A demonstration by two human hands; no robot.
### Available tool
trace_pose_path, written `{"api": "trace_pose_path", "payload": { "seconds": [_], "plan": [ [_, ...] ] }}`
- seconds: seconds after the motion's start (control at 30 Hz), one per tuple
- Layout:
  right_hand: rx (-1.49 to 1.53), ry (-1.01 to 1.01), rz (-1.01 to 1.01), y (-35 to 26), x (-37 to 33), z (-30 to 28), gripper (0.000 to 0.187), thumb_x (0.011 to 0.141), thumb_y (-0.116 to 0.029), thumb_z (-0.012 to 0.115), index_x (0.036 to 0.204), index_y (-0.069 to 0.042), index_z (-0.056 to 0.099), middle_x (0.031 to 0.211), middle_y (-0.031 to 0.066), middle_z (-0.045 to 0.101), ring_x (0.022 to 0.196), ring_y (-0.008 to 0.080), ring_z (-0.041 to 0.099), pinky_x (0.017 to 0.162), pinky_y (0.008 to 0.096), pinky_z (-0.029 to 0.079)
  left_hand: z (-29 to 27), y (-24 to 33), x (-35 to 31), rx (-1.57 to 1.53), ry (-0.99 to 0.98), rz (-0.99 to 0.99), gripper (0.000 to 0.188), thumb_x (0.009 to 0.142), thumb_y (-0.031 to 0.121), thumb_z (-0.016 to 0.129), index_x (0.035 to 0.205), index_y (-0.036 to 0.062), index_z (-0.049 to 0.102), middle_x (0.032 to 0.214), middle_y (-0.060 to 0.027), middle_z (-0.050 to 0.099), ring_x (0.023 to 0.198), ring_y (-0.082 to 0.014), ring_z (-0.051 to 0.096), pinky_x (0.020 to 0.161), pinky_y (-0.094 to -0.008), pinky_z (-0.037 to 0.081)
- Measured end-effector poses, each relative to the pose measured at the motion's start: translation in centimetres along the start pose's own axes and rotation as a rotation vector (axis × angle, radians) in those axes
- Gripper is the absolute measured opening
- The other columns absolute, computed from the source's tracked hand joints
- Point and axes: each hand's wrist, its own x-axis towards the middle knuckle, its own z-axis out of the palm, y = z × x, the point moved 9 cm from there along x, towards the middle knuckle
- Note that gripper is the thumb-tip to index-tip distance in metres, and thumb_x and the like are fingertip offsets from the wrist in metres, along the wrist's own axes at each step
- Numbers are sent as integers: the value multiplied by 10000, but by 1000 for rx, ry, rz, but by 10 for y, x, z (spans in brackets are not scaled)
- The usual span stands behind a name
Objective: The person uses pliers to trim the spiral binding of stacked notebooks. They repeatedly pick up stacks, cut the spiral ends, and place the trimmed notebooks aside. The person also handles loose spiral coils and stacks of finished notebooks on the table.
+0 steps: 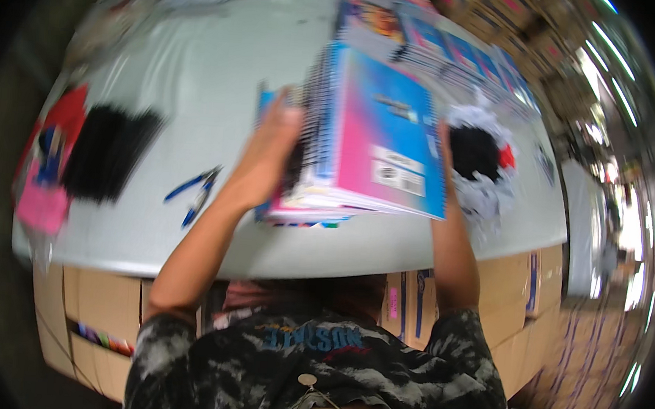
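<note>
Right grip [445, 148] half-hidden behind spiral notebooks [382, 132]

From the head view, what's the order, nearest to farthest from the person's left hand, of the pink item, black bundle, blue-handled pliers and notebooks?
1. Notebooks: touching the left hand, on its right.
2. Blue-handled pliers: to its left, slightly nearer the person.
3. Black bundle: farther left.
4. Pink item: farthest left, near the table's edge.

blue-and-pink notebook cover [393, 133]
</note>
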Motion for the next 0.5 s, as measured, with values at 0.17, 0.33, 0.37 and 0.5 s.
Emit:
{"api": "trace_pose_path", "payload": {
  "seconds": [0.17, 0.33, 0.37, 0.5],
  "plan": [
    [-1, 28, 107, 12, 12, -4, 534, 856, -469, 593, 1218, -81, 529, 1104, 60, 585, 970, 184, 556, 859, 335, 467, -11, -48, -2, -45, 18, -104, 793, 905, 656, 153, 1471, 103, 101, 1493, -172, 187, 1378, -286, 190, 1125, -409, 111],
    [159, -199, 140, 16, 4, 25, 622, 841, -497, 595, 1256, -46, 487, 1200, 116, 557, 1063, 229, 552, 931, 390, 446, 2, -34, -1, -531, 80, -233, 806, 881, 691, 188, 1478, 157, 92, 1485, -150, 228, 1351, -295, 259, 1110, -410, 173],
    [187, -265, 183, 16, 3, 38, 646, 839, -505, 593, 1275, -45, 466, 1215, 127, 547, 1085, 236, 544, 945, 398, 439, 3, -29, 2, -577, 86, -243, 816, 879, 695, 199, 1478, 152, 89, 1481, -144, 244, 1343, -299, 278, 1105, -414, 188],
    [123, -326, 231, 22, 7, 60, 710, 810, -528, 612, 1308, -60, 421, 1258, 144, 512, 1128, 241, 524, 969, 413, 421, 8, -32, 7, -731, 95, -353, 815, 894, 662, 260, 1437, 55, 227, 1413, -140, 356, 1260, -274, 396, 1062, -389, 296]
  ]
}}
